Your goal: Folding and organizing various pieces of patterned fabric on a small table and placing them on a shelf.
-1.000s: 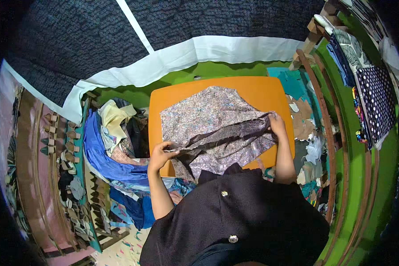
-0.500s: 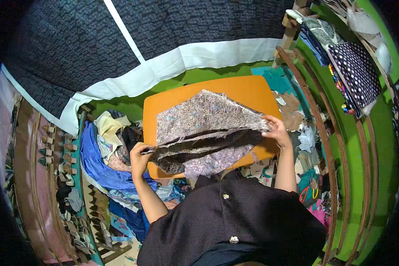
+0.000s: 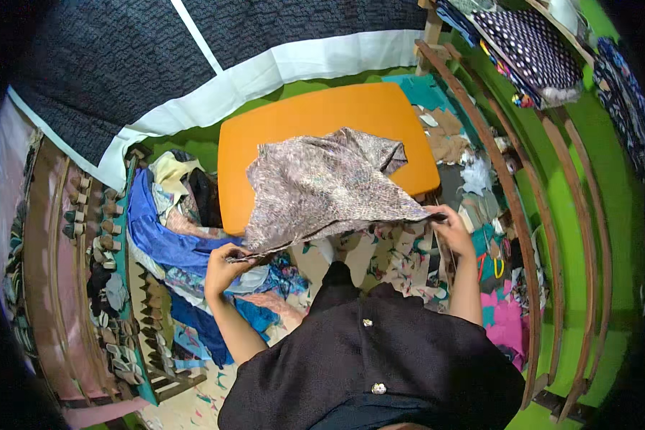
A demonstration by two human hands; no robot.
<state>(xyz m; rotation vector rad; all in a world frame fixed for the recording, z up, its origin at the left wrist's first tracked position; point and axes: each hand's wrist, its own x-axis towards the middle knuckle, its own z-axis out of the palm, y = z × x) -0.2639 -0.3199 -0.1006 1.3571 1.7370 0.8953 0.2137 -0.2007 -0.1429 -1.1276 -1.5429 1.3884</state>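
A piece of brownish-grey patterned fabric [image 3: 322, 186] stretches between my hands, its far part spread over an orange table [image 3: 287, 118]. My left hand [image 3: 226, 266] pinches the near left corner, just off the table's near edge. At the near right corner, my right hand [image 3: 451, 228] grips the edge between thumb and fingers. The near edge hangs between them in a shallow curve, fairly taut. On the far right, one corner of the cloth is folded over and shows a dark opening.
Heaped cloth, including a blue piece [image 3: 154, 215], lies left of the table. Further left stands a rack of shoes [image 3: 107, 244]. Wooden rails [image 3: 512, 193] run along the right, with scraps and yellow-handled scissors [image 3: 499, 267] beside them. A dark curtain [image 3: 122, 79] hangs behind.
The fabric's open, layered near side has closed into a single stretched edge. Both hands have come nearer my body relative to the table, and the far right corner has folded over.
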